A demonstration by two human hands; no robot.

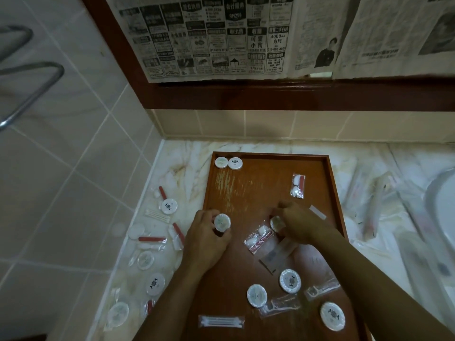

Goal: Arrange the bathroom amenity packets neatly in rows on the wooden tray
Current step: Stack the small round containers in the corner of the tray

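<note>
Two hands curled over the tray (270, 188) — left hand (205, 236) gripping a round packet (222, 222).

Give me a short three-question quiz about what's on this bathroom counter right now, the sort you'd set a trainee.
1. True or false: two round white packets already sit side by side in the far left corner of the wooden tray.
2. Which does the left hand hold? A) a cotton swab packet B) a round white packet C) a red file
3. Fill in: the cotton swab packet near the tray's near edge lies ____ the tray.

Key
1. True.
2. B: the left hand grips a round packet over the tray's left side. The right hand reaches onto another round packet.
3. On.
</note>
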